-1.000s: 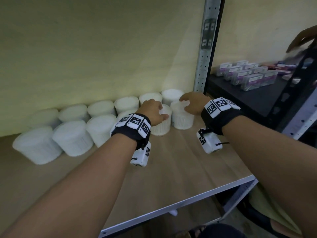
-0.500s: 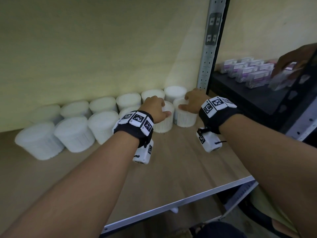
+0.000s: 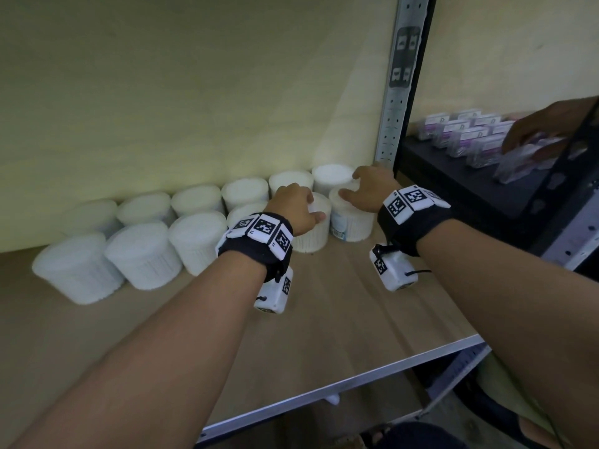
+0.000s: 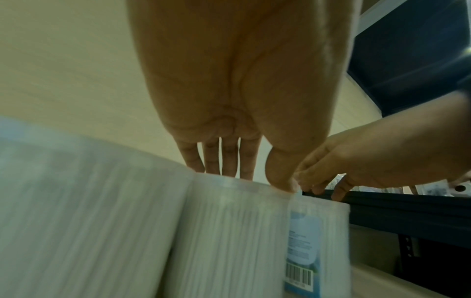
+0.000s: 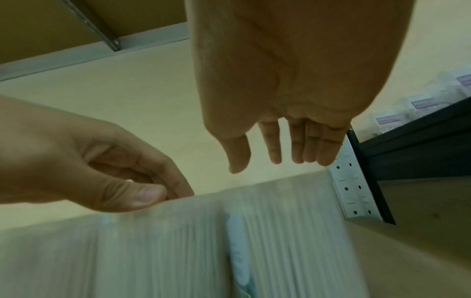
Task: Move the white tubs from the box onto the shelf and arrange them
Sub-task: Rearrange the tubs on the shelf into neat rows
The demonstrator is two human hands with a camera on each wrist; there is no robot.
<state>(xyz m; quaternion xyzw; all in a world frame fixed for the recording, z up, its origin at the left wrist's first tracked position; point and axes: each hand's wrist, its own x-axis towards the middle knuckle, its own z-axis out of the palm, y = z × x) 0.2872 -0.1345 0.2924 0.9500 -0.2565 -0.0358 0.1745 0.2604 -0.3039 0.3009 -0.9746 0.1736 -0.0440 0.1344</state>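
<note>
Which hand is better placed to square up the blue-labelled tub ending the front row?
Right. The right hand sits over the blue-labelled tub, fingers relaxed. The left hand has its grip on the neighbouring tub and would probably have to let go and cross over.

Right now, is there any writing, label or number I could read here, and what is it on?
"PAPER": on the small clear boxes; the rest is blurred.
Blue label and barcode on the white tub: too blurred to read.
Wrist bands: square codes only, no words.
Sticker on the shelf post: unreadable.
</note>
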